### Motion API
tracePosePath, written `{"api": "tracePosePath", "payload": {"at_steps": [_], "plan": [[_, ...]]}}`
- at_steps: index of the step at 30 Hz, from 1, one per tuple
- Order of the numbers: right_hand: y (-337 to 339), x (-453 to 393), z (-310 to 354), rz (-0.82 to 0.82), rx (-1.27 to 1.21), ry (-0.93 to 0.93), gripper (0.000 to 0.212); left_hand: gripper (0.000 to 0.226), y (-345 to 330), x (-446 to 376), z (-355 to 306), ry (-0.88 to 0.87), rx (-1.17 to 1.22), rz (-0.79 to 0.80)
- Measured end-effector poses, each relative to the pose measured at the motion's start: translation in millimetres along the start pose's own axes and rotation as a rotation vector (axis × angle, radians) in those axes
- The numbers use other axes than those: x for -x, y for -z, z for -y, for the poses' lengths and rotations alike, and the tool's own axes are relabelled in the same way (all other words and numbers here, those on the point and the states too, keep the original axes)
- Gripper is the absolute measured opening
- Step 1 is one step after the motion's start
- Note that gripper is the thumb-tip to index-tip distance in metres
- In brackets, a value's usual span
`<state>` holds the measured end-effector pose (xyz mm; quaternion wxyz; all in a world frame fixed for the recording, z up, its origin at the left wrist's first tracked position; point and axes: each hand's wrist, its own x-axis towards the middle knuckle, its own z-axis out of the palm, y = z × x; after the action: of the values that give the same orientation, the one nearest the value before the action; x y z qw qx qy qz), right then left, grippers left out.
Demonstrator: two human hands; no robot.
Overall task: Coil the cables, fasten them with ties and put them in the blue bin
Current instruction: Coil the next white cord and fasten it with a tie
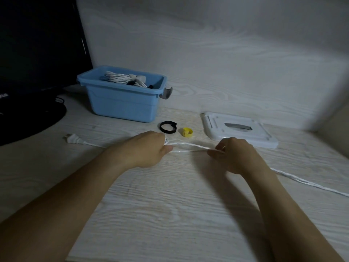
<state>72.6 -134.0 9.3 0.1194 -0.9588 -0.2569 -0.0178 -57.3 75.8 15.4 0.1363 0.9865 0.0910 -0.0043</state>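
Monitor: dark, far left, clear of the work.
Plug: lies flat on the desk, left of the hands.
Blue bin: open; coiled cables already inside.
Left hand: fingers closed around gathered loops of the white cable.
Ties: black tie and yellow tie, just behind the hands, unused.
Right hand: thumb and fingertips pinched on the far end of the loops.
Lid: off, right of the ties.
Cable tail: trails right, off the desk edge.
Handling: judged light, limp, springy; loops may unwind. Grip the bundle at mid-length; tie there.
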Motion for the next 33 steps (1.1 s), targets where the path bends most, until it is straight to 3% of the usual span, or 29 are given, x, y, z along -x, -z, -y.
{"api": "tracePosePath", "payload": {"at_steps": [6,9,17,22,24,27,29,33], "plan": [[-13.7,-6.9,-7.3,-0.016,-0.060,-0.022,0.048,0.041,0.2,1.5,-3.4,0.003,-0.006,0.026],[-12.7,-9.1,-10.6,-0.045,-0.161,-0.029,0.044,0.047,3.3,3.2,-4.3,-0.003,0.129,0.024],[-7.4,-5.4,-8.3,-0.154,-0.378,0.097,0.023,0.047,10.7,-0.5,-5.5,0.086,0.932,0.118],[-10.9,4.7,11.4,-0.054,-0.847,0.351,0.035,0.044,15.8,-1.4,-7.3,0.133,1.416,0.087],[-13.2,6.2,17.3,-0.049,-0.950,0.397,0.027,0.045,18.8,-1.9,-7.0,0.130,1.549,0.073],[-20.4,3.9,20.1,-0.053,-0.791,0.378,0.014,0.046,20.1,-2.4,-6.0,0.147,1.711,0.089],[-26.7,4.3,22.0,-0.023,-0.685,0.408,0.016,0.045,18.7,-2.7,-7.0,0.160,1.813,0.116],[-35.0,8.5,31.2,-0.004,-0.916,0.452,0.014,0.042,17.3,-2.6,-9.5,0.131,2.041,0.102]]}}
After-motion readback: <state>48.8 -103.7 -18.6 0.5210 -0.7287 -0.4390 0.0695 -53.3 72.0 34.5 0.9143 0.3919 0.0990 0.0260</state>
